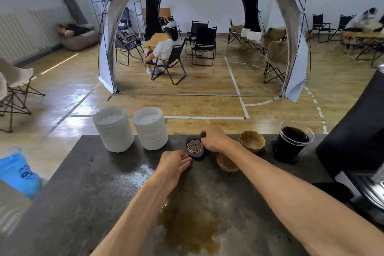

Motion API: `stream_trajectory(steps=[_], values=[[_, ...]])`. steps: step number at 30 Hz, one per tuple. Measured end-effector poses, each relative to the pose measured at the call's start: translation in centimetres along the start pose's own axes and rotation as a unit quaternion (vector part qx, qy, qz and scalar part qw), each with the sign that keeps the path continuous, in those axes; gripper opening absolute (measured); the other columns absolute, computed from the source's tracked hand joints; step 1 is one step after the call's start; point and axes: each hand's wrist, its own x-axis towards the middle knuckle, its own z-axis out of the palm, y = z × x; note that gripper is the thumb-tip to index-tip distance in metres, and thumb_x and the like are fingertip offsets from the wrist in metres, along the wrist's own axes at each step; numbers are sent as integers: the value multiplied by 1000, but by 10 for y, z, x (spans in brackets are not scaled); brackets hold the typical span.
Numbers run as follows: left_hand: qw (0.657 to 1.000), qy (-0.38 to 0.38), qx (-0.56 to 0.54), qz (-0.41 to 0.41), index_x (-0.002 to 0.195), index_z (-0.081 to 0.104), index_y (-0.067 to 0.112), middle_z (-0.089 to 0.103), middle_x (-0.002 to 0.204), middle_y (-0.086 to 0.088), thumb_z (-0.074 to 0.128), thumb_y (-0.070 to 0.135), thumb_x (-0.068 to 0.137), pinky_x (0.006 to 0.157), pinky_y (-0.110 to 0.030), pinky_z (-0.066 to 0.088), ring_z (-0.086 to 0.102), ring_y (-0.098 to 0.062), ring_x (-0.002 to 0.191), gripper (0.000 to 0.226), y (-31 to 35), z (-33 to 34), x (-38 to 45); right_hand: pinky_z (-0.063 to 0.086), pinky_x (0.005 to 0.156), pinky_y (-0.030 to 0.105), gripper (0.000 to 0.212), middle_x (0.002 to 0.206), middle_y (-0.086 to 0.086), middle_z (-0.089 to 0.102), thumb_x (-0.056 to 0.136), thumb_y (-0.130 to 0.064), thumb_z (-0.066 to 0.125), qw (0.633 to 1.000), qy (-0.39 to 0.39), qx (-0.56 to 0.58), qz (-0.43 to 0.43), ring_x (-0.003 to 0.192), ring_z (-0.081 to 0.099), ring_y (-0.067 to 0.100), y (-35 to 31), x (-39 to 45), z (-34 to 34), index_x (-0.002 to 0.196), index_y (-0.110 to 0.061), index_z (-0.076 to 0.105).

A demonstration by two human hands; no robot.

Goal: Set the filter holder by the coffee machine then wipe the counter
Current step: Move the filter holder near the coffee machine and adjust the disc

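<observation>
The right hand [214, 139] is curled over the far right edge of a round dark disc with a patterned metal centre [194, 146], which looks to be the filter holder, fingertips pinching its rim. The left hand [174, 161] lies flat and loose on the worktop [87, 183] with its fingertips touching the disc's near left edge, gripping nothing that I can see. The disc sits flat near the far edge of the worktop, between the two hands. Just right of it stand two ribbed tan filter cups [252, 141], then a glass server of dark coffee [293, 141], then the black coffee machine [357, 131]. Left of the disc stand two stacks of white lids [133, 129]. A brown spill [187, 228] pools on the near worktop between the forearms.
</observation>
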Motion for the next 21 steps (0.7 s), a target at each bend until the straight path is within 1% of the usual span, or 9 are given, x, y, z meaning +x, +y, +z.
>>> stream_trajectory(steps=[3,5,6,9,12,14,17,19,21], values=[[1000,-10,10,12,121,50,-9,62,107,-21,42,-2,97,96,-36,51,63,-29,106,26,1,1,-1,52,80,27,19,110,8,72,90,-11,65,997,51,51,22,100,65,20,6,-4,-3,107,-9,74],[999,-21,18,30,128,49,-8,64,109,-17,44,0,98,94,-35,52,64,-26,107,31,3,1,-4,54,80,28,14,104,7,74,90,-12,66,992,85,90,32,96,67,19,9,-10,-7,100,-10,76],[998,-24,25,46,128,50,-7,65,110,-17,44,0,99,92,-33,54,65,-24,105,31,6,3,-9,54,79,29,13,101,6,74,89,-12,67,988,103,106,35,94,67,18,10,-16,-11,97,-10,77],[992,-41,31,113,114,58,-7,69,107,-20,40,-4,98,83,-24,58,69,-20,95,25,16,15,-29,48,73,26,11,94,3,75,88,-14,68,974,157,158,34,89,66,15,15,-42,-33,92,-11,78],[983,-71,41,166,110,62,-4,72,101,-14,42,-3,98,93,-29,54,69,-23,103,23,21,32,-57,46,75,24,10,90,-1,74,88,-15,69,952,228,201,38,87,66,13,24,-82,-59,93,-13,78],[970,-114,63,205,98,68,6,76,90,-4,42,-2,99,93,-28,52,70,-17,101,27,20,47,-79,48,77,22,13,90,-4,74,88,-15,69,935,279,219,32,87,66,10,33,-112,-74,97,-14,78],[952,-156,103,242,71,78,21,77,79,7,41,-3,98,88,-26,51,71,-5,87,52,12,76,-109,54,82,23,15,89,-9,74,89,-15,67,914,332,232,17,86,67,5,50,-155,-91,100,-15,78],[940,-166,138,264,71,77,43,76,80,14,43,-2,97,93,-29,50,68,-4,87,62,2,95,-125,54,80,19,17,84,-18,69,90,-14,66,910,342,233,10,84,66,-2,67,-179,-102,103,-18,77],[933,-178,156,271,75,74,52,76,86,18,47,1,97,96,-28,50,68,-4,94,62,-10,111,-137,50,79,11,19,89,-19,70,90,-16,67,909,346,230,27,85,65,-4,87,-200,-110,107,-20,76]])
